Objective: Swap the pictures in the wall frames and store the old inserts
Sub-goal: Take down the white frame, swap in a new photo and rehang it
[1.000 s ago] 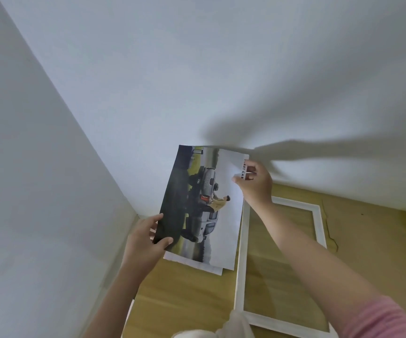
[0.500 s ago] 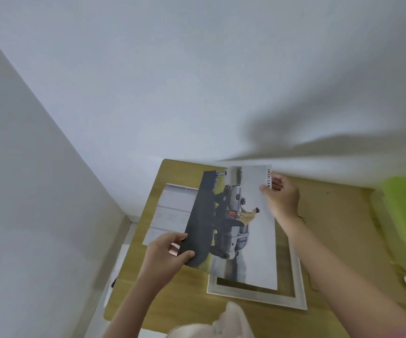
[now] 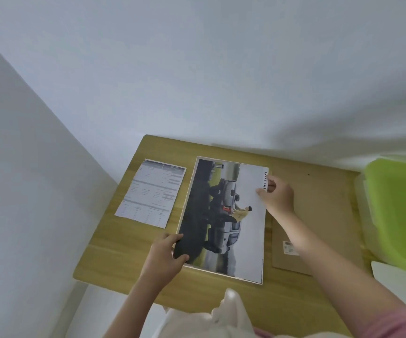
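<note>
1. Both hands held the car poster [image 3: 223,220] over the white frame [image 3: 243,280], which lay flat on the wooden table [image 3: 114,254]; only thin slivers of frame showed past the print's near and left edges.
2. The left hand [image 3: 162,258] pinched the dark near-left corner, thumb on top, fingers tucked beneath.
3. The right hand [image 3: 276,195] pinched the far-right edge, right by the printed lettering.
4. Whether the sheet already lay fully flat in the frame, I couldn't tell; the far edge looked seated, though.
5. To do this well: square the far corners against the frame lip first, then lower the near edge and smooth outward with flat fingers so the paper doesn't buckle.
6. The printed sheet [image 3: 152,192], likely the old insert, sat just left of the frame, and awaited storing.
7. A brown backing board [image 3: 324,215] lay under the right forearm; a green-lidded box [image 3: 399,213] waited at the right.
</note>
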A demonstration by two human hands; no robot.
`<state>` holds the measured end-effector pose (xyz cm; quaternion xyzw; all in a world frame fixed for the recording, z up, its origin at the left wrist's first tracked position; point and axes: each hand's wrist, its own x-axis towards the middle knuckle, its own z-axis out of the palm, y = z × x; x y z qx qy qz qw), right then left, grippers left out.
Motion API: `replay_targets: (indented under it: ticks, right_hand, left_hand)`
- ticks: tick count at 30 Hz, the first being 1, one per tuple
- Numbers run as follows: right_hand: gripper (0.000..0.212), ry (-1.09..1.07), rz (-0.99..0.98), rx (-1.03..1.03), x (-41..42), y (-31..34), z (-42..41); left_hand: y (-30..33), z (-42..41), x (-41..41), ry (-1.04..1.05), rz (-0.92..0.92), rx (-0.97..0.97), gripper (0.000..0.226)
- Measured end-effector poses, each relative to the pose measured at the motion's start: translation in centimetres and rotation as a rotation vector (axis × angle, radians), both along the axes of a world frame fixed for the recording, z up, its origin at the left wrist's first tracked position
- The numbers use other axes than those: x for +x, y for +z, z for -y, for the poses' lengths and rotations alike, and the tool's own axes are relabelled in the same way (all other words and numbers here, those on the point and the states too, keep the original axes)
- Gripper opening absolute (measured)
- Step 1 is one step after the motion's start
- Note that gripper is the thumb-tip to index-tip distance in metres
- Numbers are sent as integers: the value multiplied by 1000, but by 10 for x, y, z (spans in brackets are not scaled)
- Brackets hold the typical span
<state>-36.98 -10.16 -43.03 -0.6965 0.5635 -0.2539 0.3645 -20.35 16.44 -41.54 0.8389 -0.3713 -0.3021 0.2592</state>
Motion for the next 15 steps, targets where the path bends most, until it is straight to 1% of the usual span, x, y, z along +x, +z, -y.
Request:
replay_targets:
  ticks: [2,4,7,10,12,15]
  right_hand:
    - [34,54,-38,10,-3,-4,2]
    - [43,109,-87,26,-5,-9,6]
    - [45,194,-128,24,-6,-13,15]
    - [49,249,-177,35,-6,-12,22]
    - [52,286,-198,36,-7,-13,22]
    - [54,309,-203,56,-8,-15,24]
  left_hand:
    - [-3,-1,-7,18,47,28,59]
    - [-5,-1,-15,39,105,37,62]
    - [-6,2,-24,113,187,28,62]
    - [-7,2,-28,155,193,45,66]
    - [-9,-1,-31,140,170,51,75]
    - [-11,-4,-35,112,152,56,94]
